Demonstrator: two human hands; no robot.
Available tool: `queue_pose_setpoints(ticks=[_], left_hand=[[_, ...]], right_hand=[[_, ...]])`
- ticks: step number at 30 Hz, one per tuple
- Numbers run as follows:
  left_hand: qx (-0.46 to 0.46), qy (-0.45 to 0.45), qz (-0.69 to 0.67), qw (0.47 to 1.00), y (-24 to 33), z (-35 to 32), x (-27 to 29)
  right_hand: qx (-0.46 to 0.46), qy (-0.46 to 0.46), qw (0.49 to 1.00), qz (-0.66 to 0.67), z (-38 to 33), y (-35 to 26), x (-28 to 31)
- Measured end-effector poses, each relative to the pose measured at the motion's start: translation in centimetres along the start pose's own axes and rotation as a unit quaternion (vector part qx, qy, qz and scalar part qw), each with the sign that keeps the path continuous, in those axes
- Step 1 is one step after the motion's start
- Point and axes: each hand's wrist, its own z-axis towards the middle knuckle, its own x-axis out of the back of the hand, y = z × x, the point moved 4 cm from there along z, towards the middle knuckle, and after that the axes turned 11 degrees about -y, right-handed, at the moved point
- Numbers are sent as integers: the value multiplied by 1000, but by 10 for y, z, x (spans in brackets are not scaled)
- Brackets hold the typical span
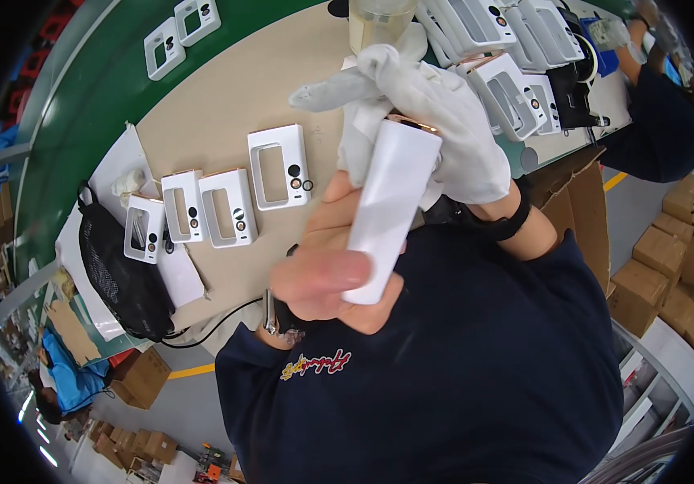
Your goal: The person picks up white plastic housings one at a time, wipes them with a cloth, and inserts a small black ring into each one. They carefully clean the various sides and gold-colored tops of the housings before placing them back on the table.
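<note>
Tilted in front of my chest is a white plastic housing (395, 206) with a rose-gold strip at its far end. A long smooth side of it faces up. My left hand (323, 270) is bare and closed round its near part, thumb lying on the white face. At the far end, my right hand (456, 133) is covered in white glove-like fabric and closes against the housing; some of its fingers are hidden behind. Left of my hands, a similar white housing (294, 135) with a rectangular opening lies on the table (218, 113), a small dark ring (307, 185) beside it.
More white housings (228, 211) lie at the left near a black mesh pouch (121, 266). Stacked housings (516, 101) and a clear container (379, 24) stand at the back. A cardboard box (577, 214) is close on my right. Another person's arm (645, 133) reaches in at the far right.
</note>
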Motion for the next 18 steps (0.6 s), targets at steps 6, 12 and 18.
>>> queue_pose_setpoints(ticks=[6,12,18], left_hand=[[42,41,-164,985,-4,-5,1],[50,84,-145,985,-3,-7,-6],[-45,164,-14,985,-1,-11,-7]], right_hand=[[-83,-14,992,89,-9,13,0],[-82,63,990,99,-9,19,6],[-86,58,955,278,-10,26,-8]])
